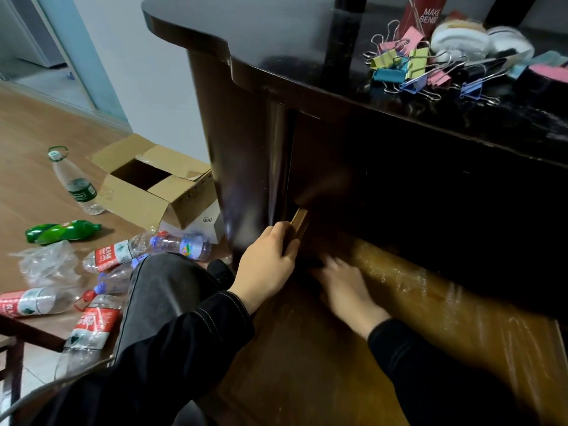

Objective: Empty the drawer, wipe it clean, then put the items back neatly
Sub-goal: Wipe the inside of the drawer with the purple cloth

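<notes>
Drawer point(322, 358) is pulled out under the dark counter point(276, 47), its wood bottom bare & shiny. The left grip point(270, 259) has fingers curled tight round the drawer's pale wood corner edge. The right grip point(345, 289) is inside the drawer, palm down, fingers stretched toward the far-left corner by smth dark. It's too blurred, can't tell if it holds anything. On the counter, right side: a heap of coloured binder clips point(412, 69) w/ a red booklet point(422, 13) behind. On the floor point(37, 124) to the left: an open cardboard box point(153, 182) & plastic bottles point(104, 256) scattered about.
</notes>
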A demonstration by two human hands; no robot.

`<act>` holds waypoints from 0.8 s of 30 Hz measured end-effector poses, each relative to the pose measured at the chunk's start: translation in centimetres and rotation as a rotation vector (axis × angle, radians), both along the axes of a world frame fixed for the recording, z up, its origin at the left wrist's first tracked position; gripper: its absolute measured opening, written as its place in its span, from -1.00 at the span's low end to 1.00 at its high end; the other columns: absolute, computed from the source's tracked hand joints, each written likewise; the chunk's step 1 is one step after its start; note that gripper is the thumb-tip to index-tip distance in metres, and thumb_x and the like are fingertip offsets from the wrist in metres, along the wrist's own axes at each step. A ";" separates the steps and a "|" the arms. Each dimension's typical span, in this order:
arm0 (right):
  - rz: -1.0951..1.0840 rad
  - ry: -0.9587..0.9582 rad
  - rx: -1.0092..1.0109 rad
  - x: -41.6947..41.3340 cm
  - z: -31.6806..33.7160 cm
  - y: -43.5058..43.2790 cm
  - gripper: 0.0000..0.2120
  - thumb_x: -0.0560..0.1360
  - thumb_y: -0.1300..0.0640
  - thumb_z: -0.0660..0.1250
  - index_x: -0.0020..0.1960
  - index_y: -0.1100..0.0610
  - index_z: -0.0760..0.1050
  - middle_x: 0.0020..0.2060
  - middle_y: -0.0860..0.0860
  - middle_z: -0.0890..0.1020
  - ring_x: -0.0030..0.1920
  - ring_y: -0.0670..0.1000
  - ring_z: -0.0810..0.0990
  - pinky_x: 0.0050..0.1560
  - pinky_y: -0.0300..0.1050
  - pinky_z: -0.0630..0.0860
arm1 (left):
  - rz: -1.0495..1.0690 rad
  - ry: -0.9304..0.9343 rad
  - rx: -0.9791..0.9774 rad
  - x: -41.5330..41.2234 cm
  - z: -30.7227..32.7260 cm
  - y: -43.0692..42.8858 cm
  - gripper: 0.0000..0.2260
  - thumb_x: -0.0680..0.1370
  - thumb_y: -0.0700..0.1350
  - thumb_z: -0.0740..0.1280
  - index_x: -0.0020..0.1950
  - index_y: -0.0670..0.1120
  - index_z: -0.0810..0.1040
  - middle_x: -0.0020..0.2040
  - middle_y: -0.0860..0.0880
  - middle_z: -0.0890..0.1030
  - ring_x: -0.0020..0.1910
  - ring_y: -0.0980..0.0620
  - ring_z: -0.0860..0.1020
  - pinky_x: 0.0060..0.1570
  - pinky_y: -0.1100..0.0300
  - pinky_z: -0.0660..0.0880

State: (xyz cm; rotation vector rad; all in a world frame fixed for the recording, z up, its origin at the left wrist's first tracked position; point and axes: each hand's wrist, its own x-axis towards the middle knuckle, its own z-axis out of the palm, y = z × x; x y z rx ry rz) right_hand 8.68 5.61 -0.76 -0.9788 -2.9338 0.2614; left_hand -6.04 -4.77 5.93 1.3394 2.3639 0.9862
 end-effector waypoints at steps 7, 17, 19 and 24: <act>-0.140 -0.032 -0.066 -2.3 1.6 0.5 -0.62 0.69 0.17 0.14 0.49 0.06 0.39 0.50 0.09 0.36 0.47 0.16 0.35 0.42 0.00 0.33 | 0.003 0.022 -0.002 0.1 -0.2 0.0 -0.71 0.63 0.04 0.24 0.33 -0.01 0.42 0.16 -0.01 0.54 0.14 -0.11 0.54 -0.03 0.08 0.42; -0.061 -0.208 0.146 -2.1 2.1 5.8 -0.64 0.69 0.14 0.07 0.45 0.08 0.40 0.35 0.14 0.51 0.31 0.20 0.50 0.27 0.08 0.42 | -0.025 0.070 -0.014 0.1 0.1 -0.1 -0.71 0.65 0.03 0.21 0.33 -0.04 0.40 0.12 -0.04 0.53 0.08 -0.12 0.55 -0.03 0.03 0.47; -0.181 -0.189 0.096 -2.6 2.6 5.7 -0.68 0.69 0.14 0.12 0.42 0.11 0.42 0.31 0.13 0.56 0.29 0.17 0.54 0.20 0.02 0.46 | -0.028 0.071 -0.018 0.2 0.2 -0.1 -0.71 0.65 0.04 0.20 0.33 -0.03 0.39 0.13 -0.03 0.53 0.08 -0.11 0.55 -0.02 0.02 0.48; -0.175 -0.005 0.012 -0.3 1.4 1.7 -0.49 0.54 0.32 0.39 0.44 0.06 0.41 0.51 0.11 0.31 0.44 0.18 0.41 0.32 0.03 0.48 | -0.032 0.086 -0.023 0.3 0.3 -0.1 -0.73 0.65 0.02 0.19 0.30 -0.05 0.39 0.13 -0.04 0.53 0.05 -0.12 0.56 -0.03 -0.01 0.50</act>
